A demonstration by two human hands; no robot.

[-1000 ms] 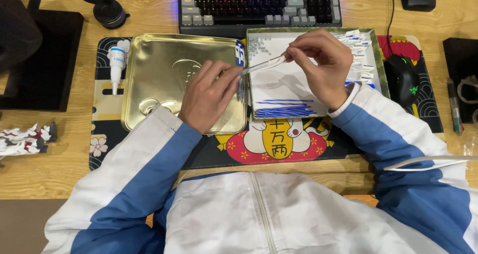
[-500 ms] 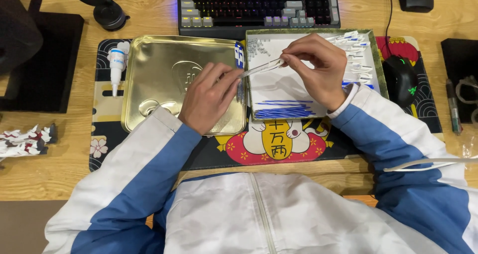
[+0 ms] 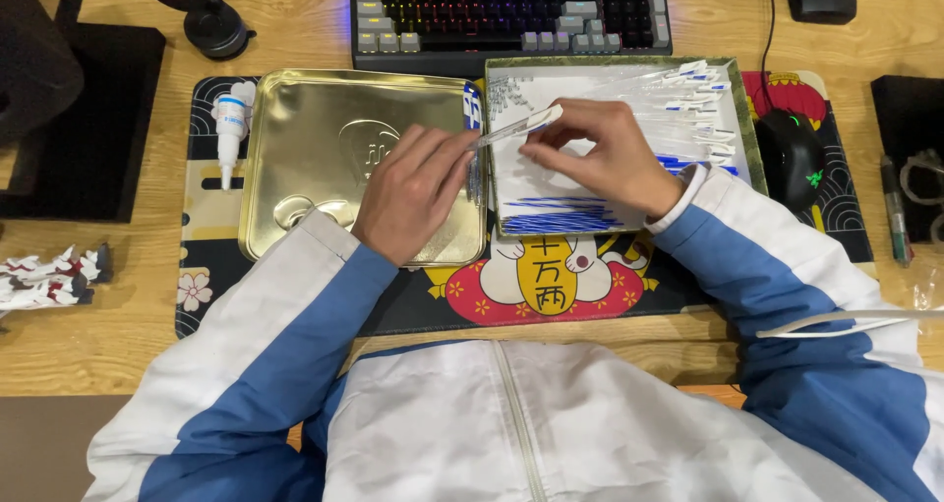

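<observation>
My left hand (image 3: 413,192) rests over the right side of a shallow gold metal tin (image 3: 315,158) and pinches one end of a thin clear plastic sleeve (image 3: 518,126). My right hand (image 3: 605,158) grips the other end of that sleeve, over a second tray (image 3: 755,148) that holds a white sheet. Several more clear sleeves with blue marks (image 3: 688,94) lie fanned at that tray's far right. A bundle of thin blue sticks (image 3: 556,217) lies along its near edge.
A small white glue bottle (image 3: 231,128) lies left of the gold tin on a patterned desk mat (image 3: 295,305). A backlit keyboard (image 3: 511,10) sits behind the trays, a black mouse (image 3: 792,158) to the right, and crumpled wrappers (image 3: 49,271) at the far left.
Both hands have lowered slightly toward the trays with the sleeve still between them. My right hand has come down closer to the white sheet.
</observation>
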